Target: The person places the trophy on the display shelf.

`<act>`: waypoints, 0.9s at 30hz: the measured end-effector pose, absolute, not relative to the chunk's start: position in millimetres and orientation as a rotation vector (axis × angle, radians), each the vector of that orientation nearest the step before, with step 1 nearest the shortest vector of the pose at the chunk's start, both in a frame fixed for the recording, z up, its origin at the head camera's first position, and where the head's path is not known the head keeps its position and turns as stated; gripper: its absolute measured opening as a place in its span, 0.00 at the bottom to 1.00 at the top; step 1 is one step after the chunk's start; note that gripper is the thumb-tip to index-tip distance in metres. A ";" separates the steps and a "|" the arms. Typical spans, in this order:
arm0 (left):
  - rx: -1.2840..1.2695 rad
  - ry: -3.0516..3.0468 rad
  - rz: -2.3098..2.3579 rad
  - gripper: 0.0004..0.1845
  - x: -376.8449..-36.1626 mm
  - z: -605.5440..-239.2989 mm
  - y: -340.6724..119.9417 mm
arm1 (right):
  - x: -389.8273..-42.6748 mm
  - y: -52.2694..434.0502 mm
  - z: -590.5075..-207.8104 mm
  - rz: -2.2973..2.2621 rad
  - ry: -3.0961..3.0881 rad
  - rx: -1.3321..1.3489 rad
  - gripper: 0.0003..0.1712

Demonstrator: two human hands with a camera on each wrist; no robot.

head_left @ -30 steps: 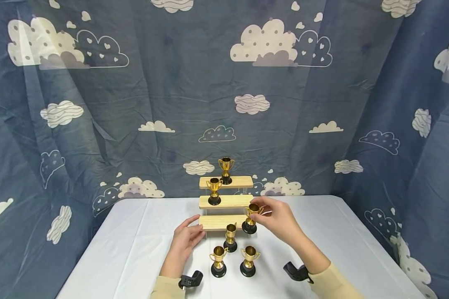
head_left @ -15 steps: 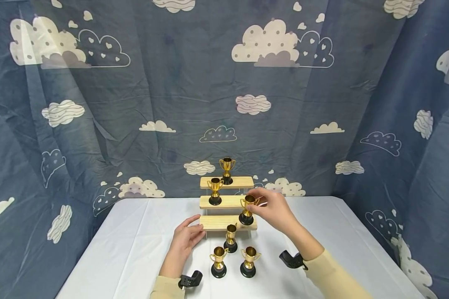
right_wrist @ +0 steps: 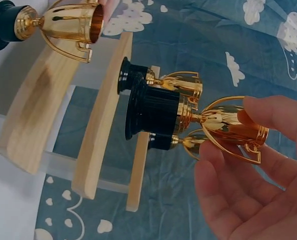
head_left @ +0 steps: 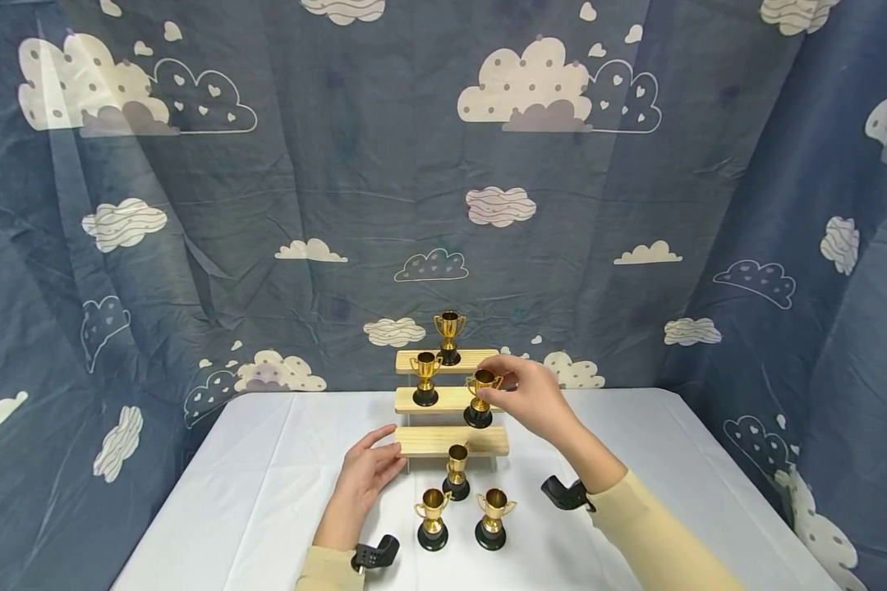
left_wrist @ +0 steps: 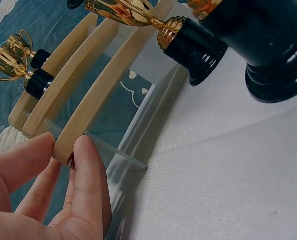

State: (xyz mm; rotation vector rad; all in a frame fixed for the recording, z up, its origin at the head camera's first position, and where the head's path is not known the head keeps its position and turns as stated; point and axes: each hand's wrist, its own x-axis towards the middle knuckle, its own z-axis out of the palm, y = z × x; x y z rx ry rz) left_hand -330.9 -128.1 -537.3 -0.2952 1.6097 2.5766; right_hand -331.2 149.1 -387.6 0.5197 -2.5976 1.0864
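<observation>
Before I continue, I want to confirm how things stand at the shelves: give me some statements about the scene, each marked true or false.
1. The right hand holds a gold trophy. True.
2. The left hand is holding a trophy. False: the left hand pinches the end of the bottom shelf.
3. Three trophies stand on the white table. True.
4. The top shelf carries two trophies. False: the top shelf carries one.
5. In the head view, the middle-shelf trophy is left of the held one. True.
</observation>
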 end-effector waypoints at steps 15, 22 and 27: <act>-0.287 1.633 2.577 0.29 -331.5 -538.1 -128.8 | -354.2 143.2 -381.4 1.048 -2.594 0.538 0.21; -0.259 1.657 2.567 0.29 -330.8 -538.8 -130.2 | -364.6 139.2 -383.3 1.064 -2.614 0.539 0.21; -0.236 1.680 2.551 0.29 -329.9 -538.0 -131.3 | -374.5 138.3 -384.7 1.108 -2.630 0.511 0.21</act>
